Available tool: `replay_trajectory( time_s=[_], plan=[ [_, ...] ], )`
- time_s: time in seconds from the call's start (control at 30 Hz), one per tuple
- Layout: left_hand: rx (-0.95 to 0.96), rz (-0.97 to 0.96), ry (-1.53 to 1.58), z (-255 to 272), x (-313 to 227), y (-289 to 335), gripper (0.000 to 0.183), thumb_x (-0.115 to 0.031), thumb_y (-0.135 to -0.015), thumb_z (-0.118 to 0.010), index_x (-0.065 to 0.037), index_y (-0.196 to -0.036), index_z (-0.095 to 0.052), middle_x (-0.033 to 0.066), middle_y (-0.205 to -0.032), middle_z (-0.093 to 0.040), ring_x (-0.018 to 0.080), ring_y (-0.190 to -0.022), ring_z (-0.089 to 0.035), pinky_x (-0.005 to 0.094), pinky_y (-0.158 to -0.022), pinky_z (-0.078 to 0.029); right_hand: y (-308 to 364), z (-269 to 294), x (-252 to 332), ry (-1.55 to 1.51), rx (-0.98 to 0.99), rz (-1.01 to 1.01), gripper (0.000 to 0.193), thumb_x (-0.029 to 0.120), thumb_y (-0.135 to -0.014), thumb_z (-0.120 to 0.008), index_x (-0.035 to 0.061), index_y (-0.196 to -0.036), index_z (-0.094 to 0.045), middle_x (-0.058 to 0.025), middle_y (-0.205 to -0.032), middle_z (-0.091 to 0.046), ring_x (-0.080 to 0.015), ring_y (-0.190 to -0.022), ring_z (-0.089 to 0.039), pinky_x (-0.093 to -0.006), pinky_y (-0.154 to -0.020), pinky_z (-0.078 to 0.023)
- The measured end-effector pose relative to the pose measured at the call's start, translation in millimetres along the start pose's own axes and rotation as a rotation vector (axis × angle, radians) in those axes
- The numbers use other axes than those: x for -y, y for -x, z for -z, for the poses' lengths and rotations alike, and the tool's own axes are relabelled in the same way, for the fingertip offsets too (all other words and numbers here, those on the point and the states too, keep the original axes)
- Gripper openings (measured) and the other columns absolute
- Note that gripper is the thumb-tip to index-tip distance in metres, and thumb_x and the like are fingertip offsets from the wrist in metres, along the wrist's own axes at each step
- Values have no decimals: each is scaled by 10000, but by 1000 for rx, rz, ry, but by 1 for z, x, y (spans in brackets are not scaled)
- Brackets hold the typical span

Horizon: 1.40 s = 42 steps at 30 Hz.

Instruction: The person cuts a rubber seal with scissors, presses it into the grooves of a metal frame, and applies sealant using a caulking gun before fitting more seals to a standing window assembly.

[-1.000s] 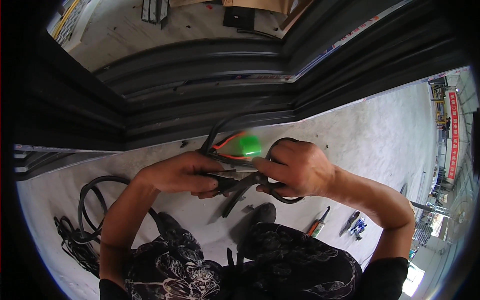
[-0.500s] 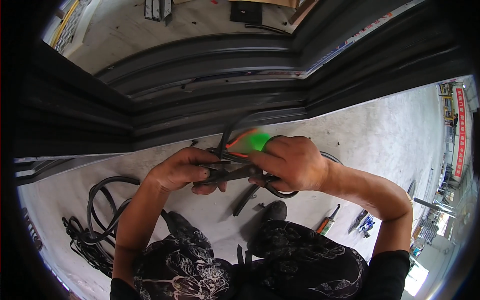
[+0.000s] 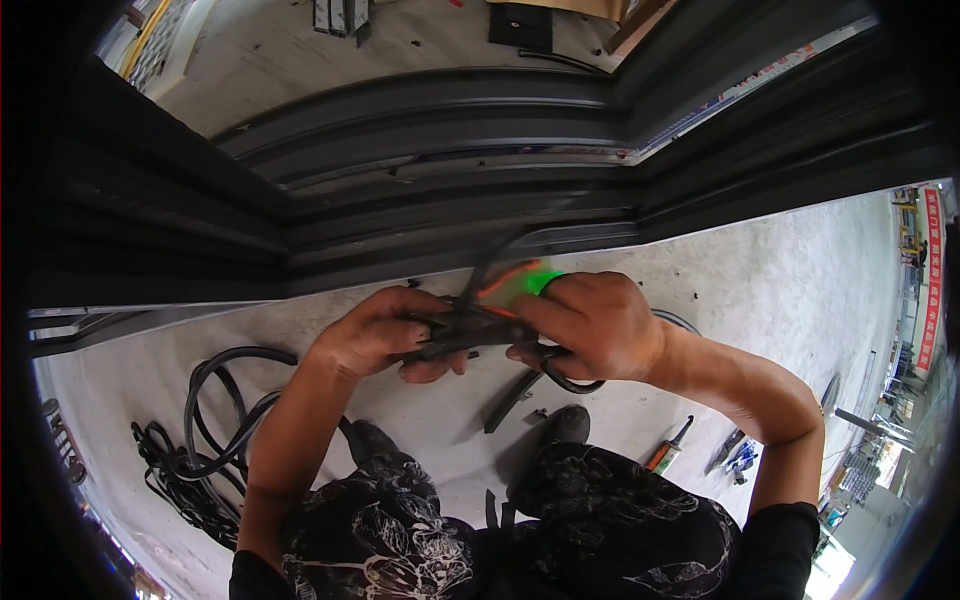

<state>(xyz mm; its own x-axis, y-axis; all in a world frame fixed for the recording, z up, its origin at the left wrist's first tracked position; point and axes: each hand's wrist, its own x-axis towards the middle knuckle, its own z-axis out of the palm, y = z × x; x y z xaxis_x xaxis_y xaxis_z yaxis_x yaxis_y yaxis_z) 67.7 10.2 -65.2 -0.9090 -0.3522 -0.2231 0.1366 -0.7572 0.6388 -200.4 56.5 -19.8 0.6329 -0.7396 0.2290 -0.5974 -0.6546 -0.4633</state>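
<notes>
Scissors [image 3: 492, 333] gripped by the right hand [image 3: 607, 325] could, if slipping, nick the left hand [image 3: 378, 335] pinching black strip [image 3: 484, 266].

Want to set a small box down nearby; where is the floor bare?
The widest free patch is pale floor between the black frame and right forearm. A smaller one lies between the right shoe and orange-and-white tube. Crowded: the left side, with black hose coils and cables, and around both hands.

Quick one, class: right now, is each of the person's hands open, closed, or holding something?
Left hand: closed, holding a black strip.
Right hand: closed on the scissors by their handles.
</notes>
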Motion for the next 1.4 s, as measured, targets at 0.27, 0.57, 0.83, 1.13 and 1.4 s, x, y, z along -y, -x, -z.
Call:
replay_trajectory(
  time_s=[0.27, 0.57, 0.83, 1.13, 1.4],
  plan=[
    [-44, -29, 61, -2, 0, -2, 565, -391, -825, -666, 136, -1024, -632, 81, -622, -567, 123, -495, -460, 275, -474, -351, 0, -7, 0, -67, -51, -32, 380, 276, -733, -806, 47, -997, -656, -57, -694, -572, -242, -562, -567, -332, -503, -452],
    [-111, -186, 24, 6, 10, 1, 566, -460, -823, -698, 68, -1014, -626, 73, -694, -581, 136, -554, -479, 290, -511, -363, -10, 2, 3, -121, -54, -120, 284, 268, -792, -770, 73, -964, -655, -70, -651, -574, -279, -568, -576, -377, -483, -450],
    [-359, -679, 141, 19, 0, 49, 312, -343, -998, -563, -133, -1227, -533, 45, -1148, -585, 261, -1178, -521, 428, -1085, -359, 99, -51, 25, -2, 92, -274, 308, 111, -815, -670, 34, -1106, -606, -99, -799, -635, -287, -766, -635, -419, -618, -518],
    [-814, -756, 131, 27, 42, 99, 346, -212, -997, -577, -106, -1324, -533, 92, -1380, -542, 215, -1306, -487, 399, -1112, -378, 173, -83, 16, 427, 970, -369, 291, 158, -773, -676, 108, -1059, -659, -70, -927, -668, -261, -909, -644, -376, -736, -521],
    [-815, -744, 177, 22, 43, 106, 325, -205, -1011, -549, -83, -1312, -556, 97, -1343, -568, 178, -1229, -548, 348, -1074, -439, -79, -46, 34, 301, 285, 132, 374, 159, -776, -672, 79, -1140, -635, -61, -941, -605, -234, -933, -596, -356, -769, -520]
  ],
)
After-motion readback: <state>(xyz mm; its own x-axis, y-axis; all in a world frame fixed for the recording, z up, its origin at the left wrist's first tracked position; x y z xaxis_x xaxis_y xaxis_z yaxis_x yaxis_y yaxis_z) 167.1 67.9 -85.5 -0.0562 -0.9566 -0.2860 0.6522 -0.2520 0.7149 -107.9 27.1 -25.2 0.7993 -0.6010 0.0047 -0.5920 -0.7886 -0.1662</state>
